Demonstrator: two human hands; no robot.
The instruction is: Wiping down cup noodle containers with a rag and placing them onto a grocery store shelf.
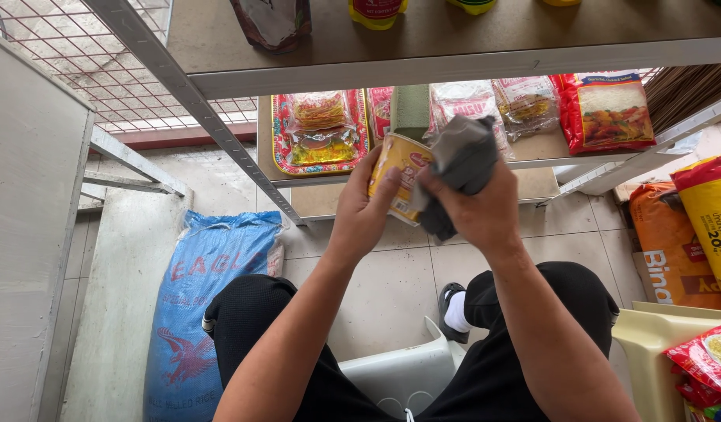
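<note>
At far left a blue woven sack (200,312) lies on the tiled floor (384,281) beside a grey metal shelf post (220,133). Moving right, the left hand (363,211) wraps around a yellow cup-shaped container (399,173), held up in front of the lower shelf (532,148); its thumb lies across the cup's near side and its fingers curl around the far left side, mostly hidden behind it. The cup sits between both hands, tilted, its rim towards the shelf. Just to its right, the right hand (481,209) has its fingers closed tightly on a bunched grey cloth (462,160), which presses against the cup's right side and rim. Further right, a red packet (606,109) rests on the lower shelf, and orange and yellow sacks (688,234) stand at the edge.
</note>
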